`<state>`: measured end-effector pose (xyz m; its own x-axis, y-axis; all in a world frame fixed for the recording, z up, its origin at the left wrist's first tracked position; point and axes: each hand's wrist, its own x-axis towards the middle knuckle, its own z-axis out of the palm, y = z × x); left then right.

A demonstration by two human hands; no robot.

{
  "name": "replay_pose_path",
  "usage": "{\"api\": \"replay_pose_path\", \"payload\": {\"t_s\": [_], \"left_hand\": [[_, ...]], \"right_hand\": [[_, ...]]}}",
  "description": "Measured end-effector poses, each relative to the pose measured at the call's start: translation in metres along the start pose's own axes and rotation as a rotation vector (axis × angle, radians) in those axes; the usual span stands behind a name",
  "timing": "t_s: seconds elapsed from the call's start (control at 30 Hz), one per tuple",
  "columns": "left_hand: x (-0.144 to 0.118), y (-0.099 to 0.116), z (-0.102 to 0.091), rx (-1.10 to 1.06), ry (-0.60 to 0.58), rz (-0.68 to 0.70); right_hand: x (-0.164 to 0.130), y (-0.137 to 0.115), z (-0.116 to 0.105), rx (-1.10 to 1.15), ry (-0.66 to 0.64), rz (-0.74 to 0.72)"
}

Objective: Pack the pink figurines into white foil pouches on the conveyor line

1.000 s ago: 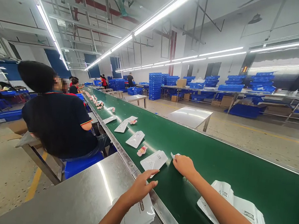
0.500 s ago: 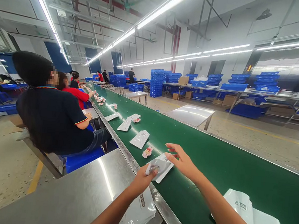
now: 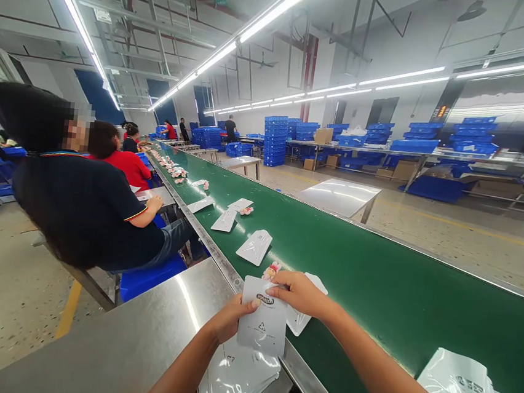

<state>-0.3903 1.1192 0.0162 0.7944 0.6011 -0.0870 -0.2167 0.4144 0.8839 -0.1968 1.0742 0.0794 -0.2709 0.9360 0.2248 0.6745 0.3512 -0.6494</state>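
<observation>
A flat white pouch [image 3: 261,326] with dark print is upright between my hands. My left hand [image 3: 230,318] pinches its left side, thumb across the front. My right hand [image 3: 299,294] grips its upper right edge, thumb on the front and fingers behind. Just past the right fingers is a small pink toy figure [image 3: 272,270], partly covered. Another white pouch [image 3: 299,325] lies on the green belt [image 3: 364,293], partly hidden by the right hand. Below the held pouch, a pile of clear-glossed white pouches [image 3: 237,379] rests on the metal table [image 3: 137,339].
Several white pouches [image 3: 256,247] and pink toys lie farther up the belt. More pouches [image 3: 459,388] overlap at lower right, near my right forearm. A person in a dark shirt [image 3: 80,204] sits on the left. The belt's metal rail [image 3: 217,254] borders the table.
My left hand has raised the pouch from a tilt to upright, its printed front now facing me. My right hand has moved left from the pouch on the belt and closed on the held one.
</observation>
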Motion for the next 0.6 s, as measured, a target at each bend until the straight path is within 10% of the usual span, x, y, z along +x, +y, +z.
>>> {"api": "replay_pose_path", "payload": {"t_s": [0.3,0.6], "left_hand": [[0.011,-0.012,-0.006,0.027,0.244,-0.023],[0.013,-0.013,0.0,0.165,0.287,0.11]], "right_hand": [[0.041,0.066,-0.002,0.117,0.072,0.59],[0.04,0.039,-0.01,0.24,0.321,0.402]]}}
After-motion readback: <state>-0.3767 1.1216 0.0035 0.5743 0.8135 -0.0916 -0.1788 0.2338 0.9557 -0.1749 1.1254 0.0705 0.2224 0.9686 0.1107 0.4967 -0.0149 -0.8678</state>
